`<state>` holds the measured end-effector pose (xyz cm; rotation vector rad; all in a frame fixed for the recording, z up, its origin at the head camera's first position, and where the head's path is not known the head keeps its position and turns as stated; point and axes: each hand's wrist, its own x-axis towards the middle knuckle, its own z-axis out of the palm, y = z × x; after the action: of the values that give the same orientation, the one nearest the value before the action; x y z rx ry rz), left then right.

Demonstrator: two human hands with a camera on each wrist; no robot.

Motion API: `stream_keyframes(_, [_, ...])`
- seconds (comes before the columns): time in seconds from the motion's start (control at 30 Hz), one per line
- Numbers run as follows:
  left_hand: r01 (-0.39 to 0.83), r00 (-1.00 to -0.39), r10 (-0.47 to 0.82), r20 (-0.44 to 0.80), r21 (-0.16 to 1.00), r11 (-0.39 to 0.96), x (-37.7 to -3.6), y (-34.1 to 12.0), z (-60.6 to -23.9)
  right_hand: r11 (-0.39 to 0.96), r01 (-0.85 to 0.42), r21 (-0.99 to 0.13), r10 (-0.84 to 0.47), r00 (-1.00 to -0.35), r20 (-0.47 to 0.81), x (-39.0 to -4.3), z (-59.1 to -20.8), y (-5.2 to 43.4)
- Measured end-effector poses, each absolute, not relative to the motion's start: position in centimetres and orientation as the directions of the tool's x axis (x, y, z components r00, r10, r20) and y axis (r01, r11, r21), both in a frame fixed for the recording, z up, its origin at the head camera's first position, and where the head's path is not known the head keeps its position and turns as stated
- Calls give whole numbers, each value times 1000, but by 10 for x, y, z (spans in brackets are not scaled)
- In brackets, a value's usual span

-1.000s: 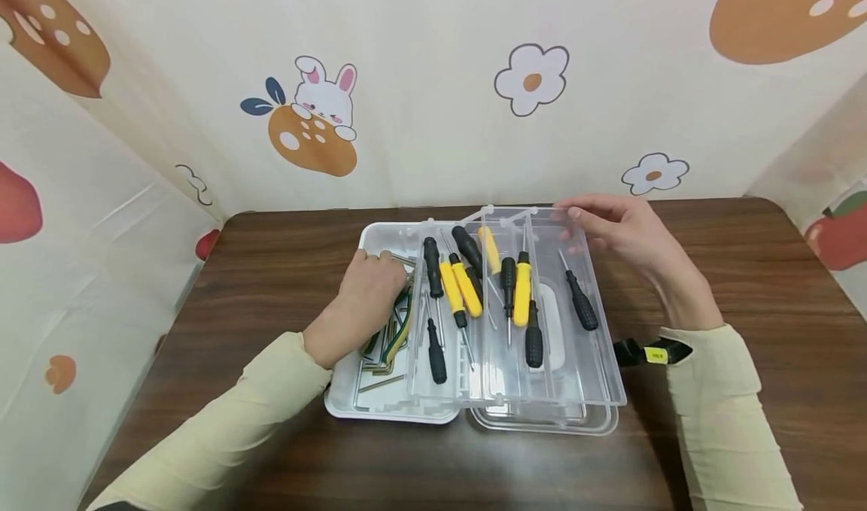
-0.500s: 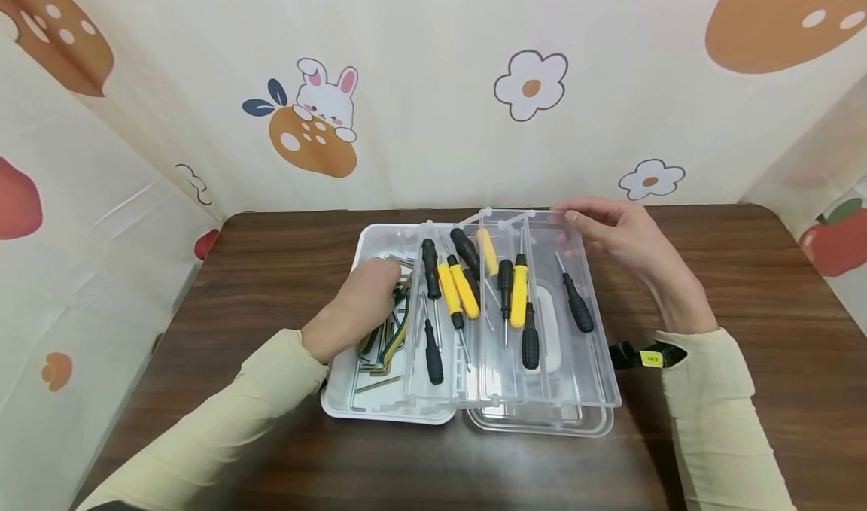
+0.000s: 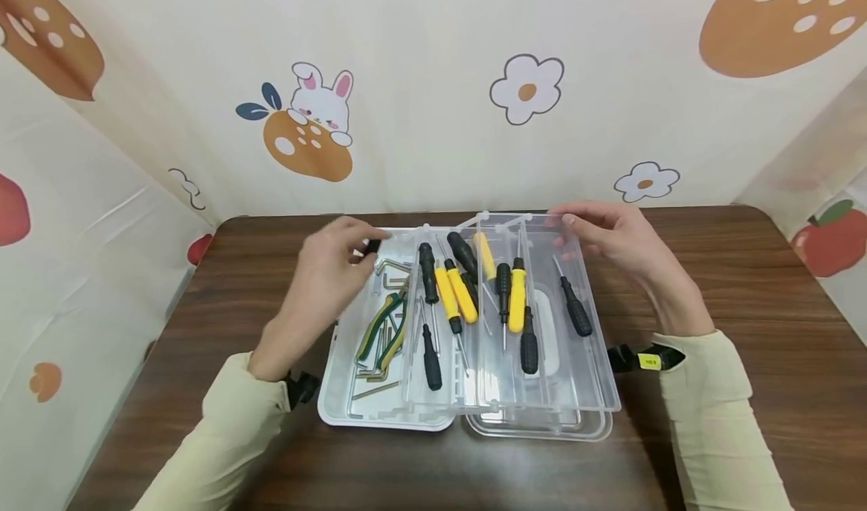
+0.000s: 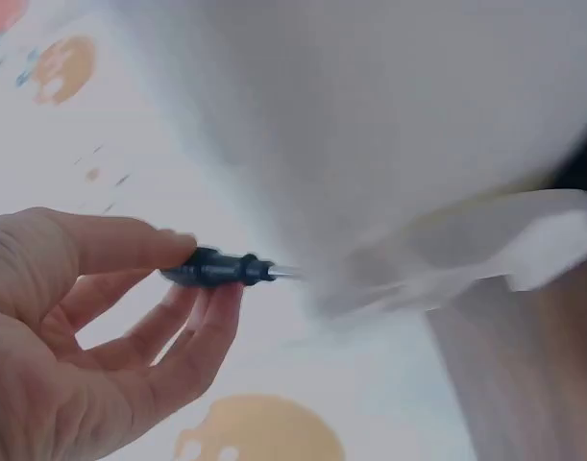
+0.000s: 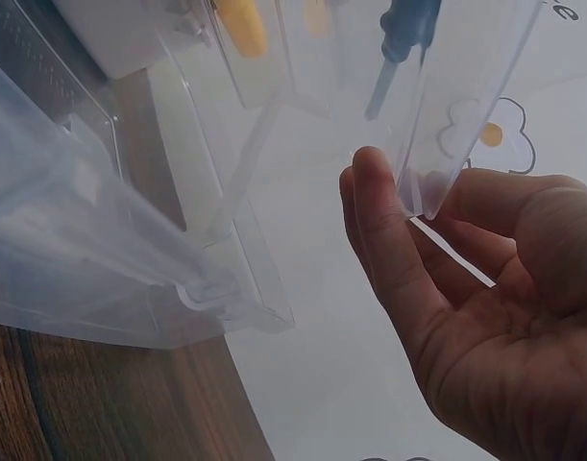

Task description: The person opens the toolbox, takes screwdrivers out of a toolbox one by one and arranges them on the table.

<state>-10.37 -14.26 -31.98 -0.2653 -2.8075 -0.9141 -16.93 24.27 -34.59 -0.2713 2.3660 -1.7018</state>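
My left hand (image 3: 321,278) is over the far left corner of the white box (image 3: 332,409), pinching a small screwdriver (image 4: 216,271) by its black handle between thumb and fingertips. Its metal shaft points away from the palm in the left wrist view. My right hand (image 3: 626,244) grips the far right corner of a clear divided tray (image 3: 576,387), thumb on one side and fingers on the other. Several black and yellow screwdrivers (image 3: 517,296) lie in that tray. Pliers (image 3: 372,330) with green and yellow handles lie in the white box among several hex keys (image 3: 379,375).
The clear tray overlaps the right part of the white box. Beneath its right part is a clear container (image 3: 542,430). All stand on a dark wooden table (image 3: 271,263), with a patterned wall covering (image 3: 420,135) behind.
My left hand has come up out of the white box and moved left, now with the screwdriver in it. The pliers and hex keys are uncovered. My right hand keeps its grip on the tray.
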Motion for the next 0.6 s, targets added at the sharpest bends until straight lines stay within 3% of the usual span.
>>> stream_keyframes(0.13, [251, -931, 5, 365, 631, 734, -97, -162, -301, 328, -44, -944, -281, -958, -53, -171, -345, 241])
stream_keyframes(0.33, [185, -881, -132, 453, 589, 786, -96, -192, -291, 320, -60, -946, -287, -957, -36, -173, -348, 243])
stream_keyframes(0.47, [86, -894, -178, 410, 549, 832, -102, -215, -300, 357, -64, -932, -282, -958, -43, -173, -349, 244])
stream_keyframes(0.6, [6, -959, -138, 247, 506, 863, -113, -237, -318, 422, -85, -902, -272, -962, -37, -171, -349, 245])
